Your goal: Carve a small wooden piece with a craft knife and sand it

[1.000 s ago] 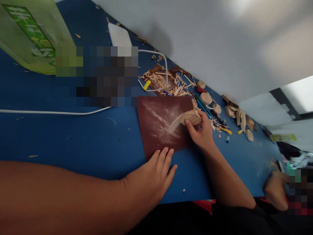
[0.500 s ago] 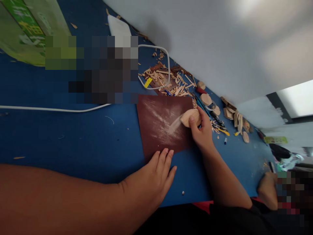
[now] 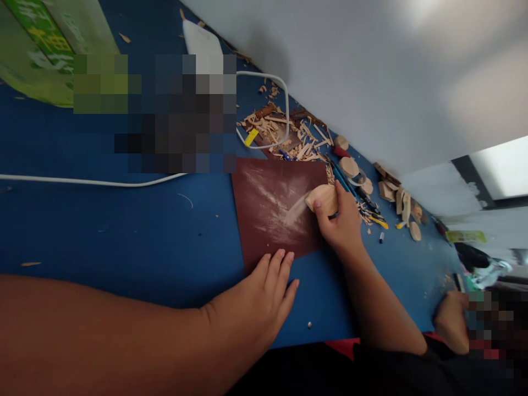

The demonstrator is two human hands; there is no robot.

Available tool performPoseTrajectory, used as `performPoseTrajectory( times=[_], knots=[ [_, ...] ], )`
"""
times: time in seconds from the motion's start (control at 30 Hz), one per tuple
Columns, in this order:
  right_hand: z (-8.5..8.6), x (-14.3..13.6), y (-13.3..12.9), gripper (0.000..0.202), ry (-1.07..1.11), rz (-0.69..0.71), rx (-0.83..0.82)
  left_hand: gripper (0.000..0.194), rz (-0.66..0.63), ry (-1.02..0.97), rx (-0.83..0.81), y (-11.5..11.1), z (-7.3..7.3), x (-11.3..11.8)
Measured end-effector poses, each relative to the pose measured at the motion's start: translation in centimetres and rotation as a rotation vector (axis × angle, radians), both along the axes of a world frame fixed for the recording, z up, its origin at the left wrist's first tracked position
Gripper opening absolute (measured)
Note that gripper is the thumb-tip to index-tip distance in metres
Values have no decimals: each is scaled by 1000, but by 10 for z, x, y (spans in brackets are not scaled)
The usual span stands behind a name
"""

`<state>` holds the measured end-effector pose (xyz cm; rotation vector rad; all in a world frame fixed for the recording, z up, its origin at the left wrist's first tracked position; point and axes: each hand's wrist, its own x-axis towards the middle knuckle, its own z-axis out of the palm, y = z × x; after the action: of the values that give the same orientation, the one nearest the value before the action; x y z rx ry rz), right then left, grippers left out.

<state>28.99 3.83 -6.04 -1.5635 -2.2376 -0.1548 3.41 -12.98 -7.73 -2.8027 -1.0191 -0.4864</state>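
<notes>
A brown-red sheet of sandpaper, streaked with pale dust, lies on the blue table. My left hand rests flat at its near edge, fingers stretched out and holding nothing. At the sheet's right side my right hand grips a pale, leaf-shaped wooden piece between thumb and fingers. The pointed end of the wood faces left, over the sheet. Its underside is hidden, and so are some of my right fingers.
Wood shavings and a white cable lie beyond the sheet. Pens, wooden blocks and a yellow-handled tool are to the right. A green bag stands at the far left; another person's arm is at right.
My right thumb has shifted slightly left and down on the wooden piece, showing more of its top. My left hand stays in place. The view has shifted a little.
</notes>
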Motion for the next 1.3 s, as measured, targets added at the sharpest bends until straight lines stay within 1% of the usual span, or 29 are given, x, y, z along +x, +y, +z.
performPoseTrajectory(
  times=[0.13,0.2,0.27,0.37,0.47,0.53,0.67,0.8,0.9,1.0,1.17,1.3],
  knots=[
    [5,-4,-6,103,-82,-33,-22,73,-43,64,-50,4,14,-10],
    [6,-6,-8,107,-103,-52,-24,78,-53,78,-65,5,16,-11],
    [7,-6,-9,102,-77,-52,-15,81,-57,81,-65,5,14,-9],
    [8,-6,-9,88,73,4,-16,79,-36,59,-45,3,7,-5],
    [12,-6,-13,75,274,102,-108,74,-20,36,-25,2,3,-4],
    [15,-5,-17,73,365,153,-186,71,-21,26,-16,2,4,-4],
    [19,-4,-22,73,424,234,-264,75,-34,38,-37,3,6,-5],
    [20,-4,-22,76,422,289,-277,70,-6,26,-32,2,5,-4],
    [20,-5,-21,79,420,315,-275,71,-16,25,-24,1,5,-4],
    [20,-5,-22,82,435,339,-276,72,-24,35,-32,2,6,-5],
    [16,-4,-25,86,497,333,-371,64,-17,14,-42,3,7,-6],
    [12,-7,-26,86,561,355,-409,65,-23,18,-71,3,11,-7]
  ],
)
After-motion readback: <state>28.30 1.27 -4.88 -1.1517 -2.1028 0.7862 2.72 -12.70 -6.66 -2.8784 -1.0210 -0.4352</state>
